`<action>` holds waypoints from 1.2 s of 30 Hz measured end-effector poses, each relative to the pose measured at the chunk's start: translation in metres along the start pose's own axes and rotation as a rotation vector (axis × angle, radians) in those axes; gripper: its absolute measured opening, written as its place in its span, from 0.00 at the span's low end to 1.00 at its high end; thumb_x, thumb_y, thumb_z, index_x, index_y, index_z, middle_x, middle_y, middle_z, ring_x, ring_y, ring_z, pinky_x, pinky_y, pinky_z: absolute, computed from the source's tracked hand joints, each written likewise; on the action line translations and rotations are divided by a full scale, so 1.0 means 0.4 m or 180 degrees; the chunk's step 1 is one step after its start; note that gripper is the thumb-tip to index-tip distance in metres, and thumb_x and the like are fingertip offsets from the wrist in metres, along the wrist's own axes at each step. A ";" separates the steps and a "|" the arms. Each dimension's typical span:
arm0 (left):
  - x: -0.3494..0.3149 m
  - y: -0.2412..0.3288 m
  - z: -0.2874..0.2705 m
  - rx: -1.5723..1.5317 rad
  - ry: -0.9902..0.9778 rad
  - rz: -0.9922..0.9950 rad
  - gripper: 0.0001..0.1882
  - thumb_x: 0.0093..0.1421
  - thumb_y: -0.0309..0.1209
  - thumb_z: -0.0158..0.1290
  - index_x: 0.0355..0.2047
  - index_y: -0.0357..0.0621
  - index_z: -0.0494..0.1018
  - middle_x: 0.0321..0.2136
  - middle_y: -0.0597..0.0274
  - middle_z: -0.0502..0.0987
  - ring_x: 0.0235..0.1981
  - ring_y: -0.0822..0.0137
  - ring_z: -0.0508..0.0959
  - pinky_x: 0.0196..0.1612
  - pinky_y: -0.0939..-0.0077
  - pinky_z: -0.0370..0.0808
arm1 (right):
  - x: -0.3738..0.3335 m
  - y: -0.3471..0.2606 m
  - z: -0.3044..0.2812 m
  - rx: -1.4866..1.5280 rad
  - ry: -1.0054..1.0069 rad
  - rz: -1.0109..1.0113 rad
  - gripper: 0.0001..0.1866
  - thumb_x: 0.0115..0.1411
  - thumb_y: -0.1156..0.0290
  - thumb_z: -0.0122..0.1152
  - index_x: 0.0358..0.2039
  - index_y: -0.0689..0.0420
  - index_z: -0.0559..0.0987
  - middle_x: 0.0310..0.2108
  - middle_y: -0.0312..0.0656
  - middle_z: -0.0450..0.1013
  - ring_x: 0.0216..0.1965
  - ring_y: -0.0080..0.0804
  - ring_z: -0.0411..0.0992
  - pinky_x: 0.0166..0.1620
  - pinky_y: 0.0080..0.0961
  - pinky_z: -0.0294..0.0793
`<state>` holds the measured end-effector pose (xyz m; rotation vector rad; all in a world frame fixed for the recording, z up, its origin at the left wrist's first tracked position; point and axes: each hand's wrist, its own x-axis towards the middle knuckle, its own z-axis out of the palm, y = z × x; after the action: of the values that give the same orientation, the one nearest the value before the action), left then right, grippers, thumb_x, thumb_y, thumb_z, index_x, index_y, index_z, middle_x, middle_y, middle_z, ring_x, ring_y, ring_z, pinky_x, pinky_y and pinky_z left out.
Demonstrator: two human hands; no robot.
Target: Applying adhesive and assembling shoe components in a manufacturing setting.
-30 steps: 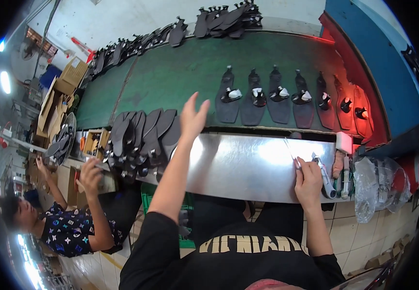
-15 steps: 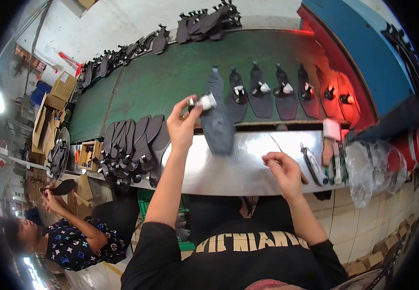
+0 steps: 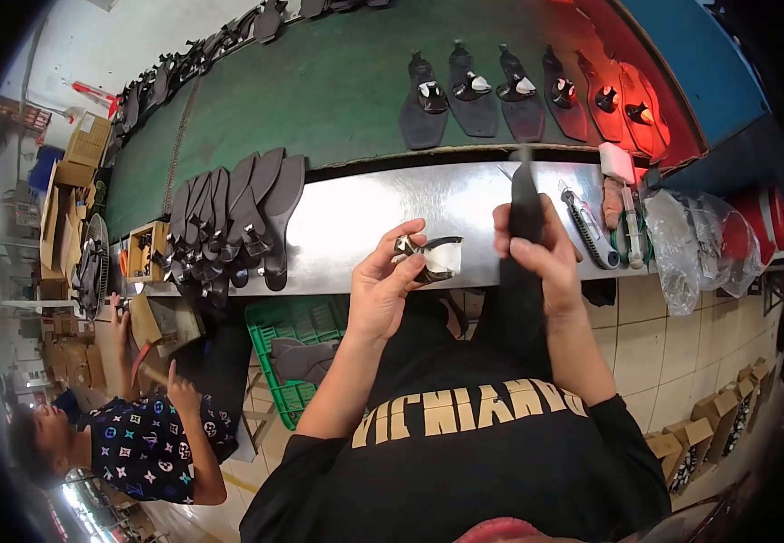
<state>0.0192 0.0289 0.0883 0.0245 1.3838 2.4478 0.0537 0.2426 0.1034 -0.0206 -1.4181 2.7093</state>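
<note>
My left hand [image 3: 379, 290] pinches a shiny black sandal strap [image 3: 447, 263] with a white inner face, just above the front part of the metal worktop [image 3: 356, 213]. My right hand [image 3: 555, 261] is closed round a dark sandal sole [image 3: 526, 204], held upright and nearly edge-on. The sole is blurred by motion, and its lower end hangs in front of my shirt. Strap and sole are apart, a short way from each other. Beyond my hands, several dark sandals [image 3: 425, 122] with straps on them lie in a row on the green belt [image 3: 319, 100].
Overlapping sandal soles [image 3: 281, 226] lie at the left of the worktop, beside a small wooden box [image 3: 147, 252]. A utility knife [image 3: 591, 231] and a clear plastic bag [image 3: 677, 244] lie right. A green crate [image 3: 270, 362] stands below. A co-worker [image 3: 152, 443] sits at left.
The sole has moved right and toward me, into my right hand, which held nothing before. My left hand has come nearer to me with the strap. The view has shifted down.
</note>
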 end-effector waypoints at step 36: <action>-0.035 0.021 -0.038 -0.0049 -0.0382 0.0020 0.20 0.50 0.12 0.55 0.46 0.31 0.75 0.47 0.46 0.76 0.46 0.63 0.78 0.49 0.73 0.77 | -0.101 0.021 0.046 -0.2343 -0.0543 -0.0728 0.28 0.46 0.80 0.68 0.51 0.59 0.77 0.35 0.43 0.76 0.34 0.28 0.75 0.39 0.20 0.72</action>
<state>0.0276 0.0083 0.0896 0.1695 1.3156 2.4191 0.0925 0.2193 0.1058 0.3080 -2.2198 1.9167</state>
